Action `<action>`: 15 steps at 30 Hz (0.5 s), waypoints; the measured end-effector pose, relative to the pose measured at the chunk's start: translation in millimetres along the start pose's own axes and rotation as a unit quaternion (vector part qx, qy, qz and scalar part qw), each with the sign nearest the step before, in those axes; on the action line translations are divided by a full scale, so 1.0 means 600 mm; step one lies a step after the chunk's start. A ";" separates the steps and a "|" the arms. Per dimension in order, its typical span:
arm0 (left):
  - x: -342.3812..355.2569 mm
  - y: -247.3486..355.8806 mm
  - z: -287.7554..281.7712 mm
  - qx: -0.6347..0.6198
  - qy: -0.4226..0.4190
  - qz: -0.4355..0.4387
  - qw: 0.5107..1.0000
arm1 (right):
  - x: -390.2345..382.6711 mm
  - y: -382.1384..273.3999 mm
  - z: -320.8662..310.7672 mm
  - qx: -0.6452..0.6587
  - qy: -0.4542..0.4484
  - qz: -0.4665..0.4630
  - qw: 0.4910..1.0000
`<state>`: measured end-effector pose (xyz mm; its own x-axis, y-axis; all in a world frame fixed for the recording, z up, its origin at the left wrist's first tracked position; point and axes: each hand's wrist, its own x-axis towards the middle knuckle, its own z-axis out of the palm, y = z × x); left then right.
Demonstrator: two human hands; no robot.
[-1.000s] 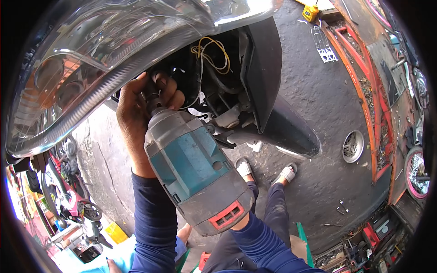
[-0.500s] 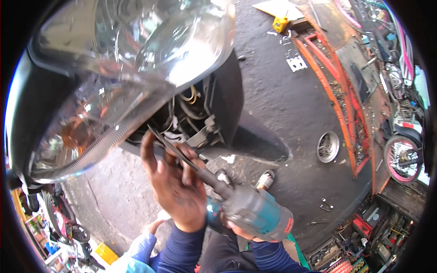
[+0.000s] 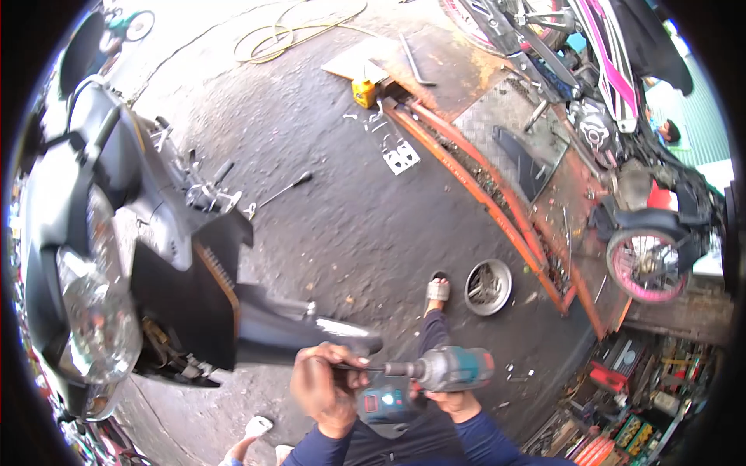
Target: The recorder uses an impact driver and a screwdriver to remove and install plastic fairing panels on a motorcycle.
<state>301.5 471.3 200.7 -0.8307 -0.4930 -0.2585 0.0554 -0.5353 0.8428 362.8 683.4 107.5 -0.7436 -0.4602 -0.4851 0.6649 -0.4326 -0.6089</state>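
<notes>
My left hand (image 3: 326, 388) has its fingers curled around a slim dark bit or extension at the nose of the teal-and-grey impact driver (image 3: 454, 365). My right hand (image 3: 454, 400) grips that driver from below, with its lit battery base (image 3: 385, 400) hanging between my hands. To the left stands a dark scooter (image 3: 175, 303), its clear headlamp (image 3: 101, 326) and an open cavity with wiring (image 3: 163, 349) in view. The part of the bit inside my left fingers is hidden.
An orange steel rail (image 3: 489, 202) crosses the right side beside a metal bowl of parts (image 3: 488, 287). Further right are a pink-wheeled motorcycle (image 3: 645, 264) and crowded tool trays (image 3: 637, 404). A yellow container (image 3: 363, 93), coiled hose (image 3: 276, 46) and another person's foot (image 3: 259, 426) are also visible.
My view has swung up and right, away from the headlamp. The driver and both hands have pulled back from the scooter's cavity, the driver now lying sideways in my grip.
</notes>
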 end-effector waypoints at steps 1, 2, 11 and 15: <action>0.014 -0.041 0.027 -0.007 0.007 -0.008 1.000 | 0.014 -0.004 -0.058 0.004 0.022 -0.002 1.000; 0.030 -0.081 0.058 -0.019 0.054 -0.013 0.998 | 0.037 -0.013 -0.118 -0.047 0.022 0.011 0.999; 0.119 -0.263 0.305 -0.079 0.075 -0.122 0.987 | 0.127 -0.244 -0.320 0.023 0.010 0.029 0.999; 0.157 -0.269 0.292 -0.298 0.030 -0.228 0.926 | 0.189 -0.281 -0.340 0.060 -0.084 0.054 0.993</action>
<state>117.2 631.1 122.9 -0.8122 -0.1489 -0.5641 0.0162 -0.9723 0.2333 152.1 862.1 27.2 -0.6523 -0.6269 -0.4259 0.7510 -0.4590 -0.4746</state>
